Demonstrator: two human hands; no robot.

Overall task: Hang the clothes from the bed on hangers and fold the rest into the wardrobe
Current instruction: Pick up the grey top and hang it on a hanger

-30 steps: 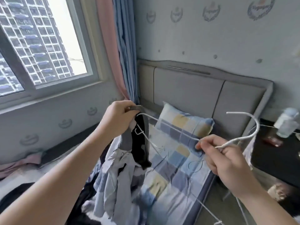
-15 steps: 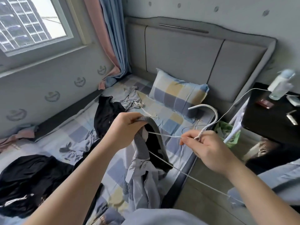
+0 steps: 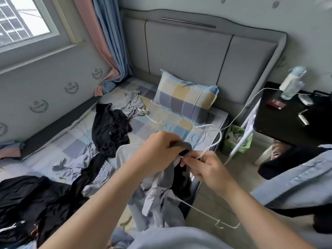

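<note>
My left hand (image 3: 159, 151) grips the grey ribbed collar of a light grey-blue jacket (image 3: 161, 200) that hangs down over the bed's edge. Right beside it, my right hand (image 3: 203, 168) pinches the neck of a white wire hanger (image 3: 218, 139); the hook rises up to the right and one arm of the hanger runs down out of the jacket to the lower right. More clothes lie on the checked bed (image 3: 80, 146): a black garment (image 3: 109, 130), a pale blue one (image 3: 133, 103) near the pillow, and a black heap (image 3: 27, 203) at the lower left.
A checked pillow (image 3: 185, 96) leans on the grey headboard (image 3: 188, 45). To the right stands a black bedside table (image 3: 287, 123) with a bottle (image 3: 292, 83), a white cable and small items. A green-lined bin (image 3: 237, 139) sits between bed and table. Window and curtains are at the left.
My view has tipped downward and both hands have dropped lower. My right hand has moved in next to my left, bringing the hanger's neck to the jacket collar.
</note>
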